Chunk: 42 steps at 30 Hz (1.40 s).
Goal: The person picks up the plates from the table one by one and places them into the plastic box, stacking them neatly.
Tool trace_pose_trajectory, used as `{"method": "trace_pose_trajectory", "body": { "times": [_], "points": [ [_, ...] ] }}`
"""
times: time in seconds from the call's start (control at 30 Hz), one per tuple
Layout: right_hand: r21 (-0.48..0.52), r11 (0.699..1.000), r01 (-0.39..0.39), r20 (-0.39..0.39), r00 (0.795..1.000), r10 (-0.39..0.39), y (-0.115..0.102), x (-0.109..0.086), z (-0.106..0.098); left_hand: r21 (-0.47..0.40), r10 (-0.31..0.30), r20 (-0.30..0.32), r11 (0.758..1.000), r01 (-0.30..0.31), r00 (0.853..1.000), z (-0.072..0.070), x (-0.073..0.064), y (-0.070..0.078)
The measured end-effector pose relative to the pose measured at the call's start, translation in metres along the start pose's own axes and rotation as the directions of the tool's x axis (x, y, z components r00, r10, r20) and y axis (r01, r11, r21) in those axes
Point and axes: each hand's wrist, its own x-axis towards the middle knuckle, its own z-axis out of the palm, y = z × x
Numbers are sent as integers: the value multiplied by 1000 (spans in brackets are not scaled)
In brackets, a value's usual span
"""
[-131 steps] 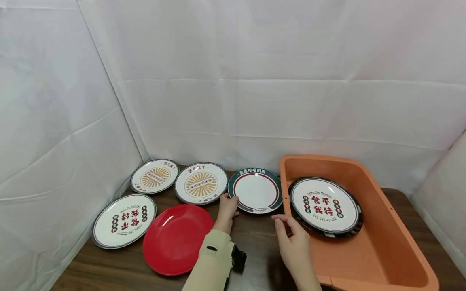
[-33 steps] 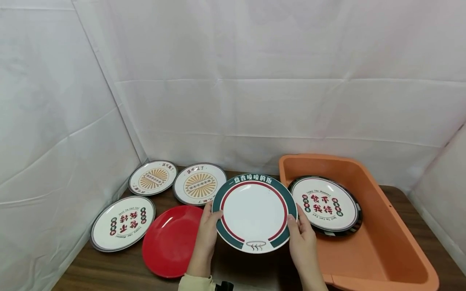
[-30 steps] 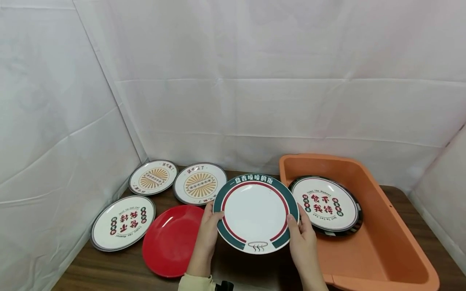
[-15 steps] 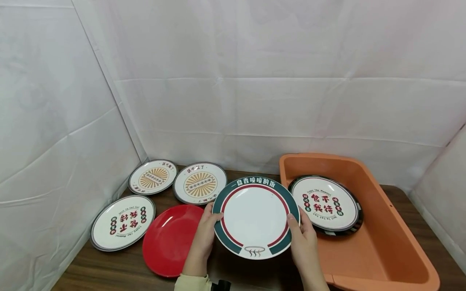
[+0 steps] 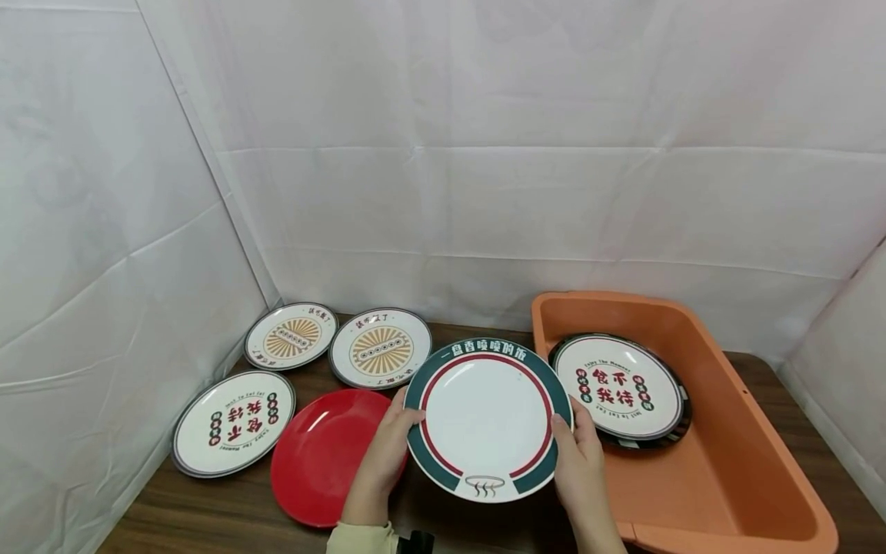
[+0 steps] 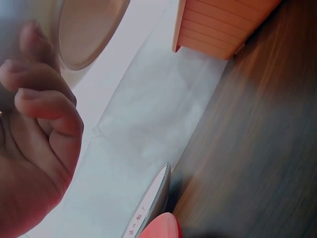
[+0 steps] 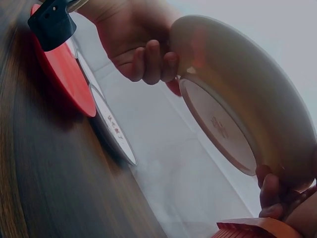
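Observation:
A white plate (image 5: 487, 423) with a green rim, a red ring and white lettering is held up off the table between both hands. My left hand (image 5: 388, 450) grips its left edge, thumb on top and fingers curled under. On the opposite edge my right hand (image 5: 580, 454) pinches the rim the same way. From below, the right wrist view shows the plate's pale underside (image 7: 218, 124) and foot ring, with the left hand's fingers (image 7: 152, 62) bent beneath it. In the left wrist view the left hand (image 6: 44, 129) has curled fingers under the plate.
An orange tub (image 5: 734, 462) on the right holds a lettered white plate (image 5: 618, 388) on a dark-rimmed one. To the left lie a red plate (image 5: 328, 462), another lettered plate (image 5: 234, 425) and two sunburst plates (image 5: 381, 350) (image 5: 292, 336). White cloth walls (image 5: 484, 200) stand behind the wooden table.
The green-rimmed plate, lying by the tub in the oldest frame, was picked up and is now in both hands. Over the last second it has dipped slightly toward the person.

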Motion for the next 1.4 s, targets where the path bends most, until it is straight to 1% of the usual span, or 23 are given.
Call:
{"method": "trace_pose_trajectory", "body": {
  "times": [0.17,0.33,0.43,0.47,0.5,0.57,0.63,0.7,0.73,0.83,0.9,0.97,1.03,1.17,1.33,1.4],
  "points": [
    [22,1000,4,6,1000,-5,-1,-1,-2,16,-9,-10,1000,9,1000,2,0,2],
    [4,1000,0,3,1000,0,-2,-2,-4,-2,-4,-14,1000,4,1000,4,1,4],
    [16,1000,8,-6,1000,-7,-2,-1,-4,-10,-2,-12,1000,1,1000,5,2,4],
    [28,999,22,-11,1000,-22,-1,-1,-3,-8,0,-16,1000,0,1000,6,2,4],
    [46,998,50,-19,999,-49,4,2,-3,-4,5,-23,1000,-5,1000,7,2,4],
    [76,994,74,-29,997,-72,6,4,-2,3,16,-45,1000,-16,999,9,2,4],
    [105,991,86,-31,996,-83,6,5,-1,11,28,-81,1000,-27,996,12,2,4],
    [138,987,83,-32,996,-79,5,4,-1,16,49,-106,999,-48,993,15,1,5],
    [155,986,62,-25,998,-59,0,2,-2,15,60,-113,998,-59,992,17,1,5],
    [147,988,55,-39,998,-50,-3,-1,-6,10,77,-126,997,-76,989,22,1,5],
    [136,988,73,-51,996,-67,-4,-2,-10,5,85,-126,996,-85,988,26,0,6],
    [107,990,88,-63,995,-82,-4,-3,-14,0,80,-132,997,-81,988,30,0,6],
    [96,991,96,-70,994,-90,-2,-2,-19,-6,75,-131,997,-77,988,36,-1,5],
    [86,993,86,-98,992,-78,3,-2,-32,-17,63,-104,998,-65,993,47,0,4],
    [74,995,61,-128,990,-52,5,-2,-46,-33,41,-63,999,-43,997,60,2,2],
    [51,998,42,-133,991,-35,4,0,-52,-39,38,-45,998,-39,998,65,4,2]
  ]
}}
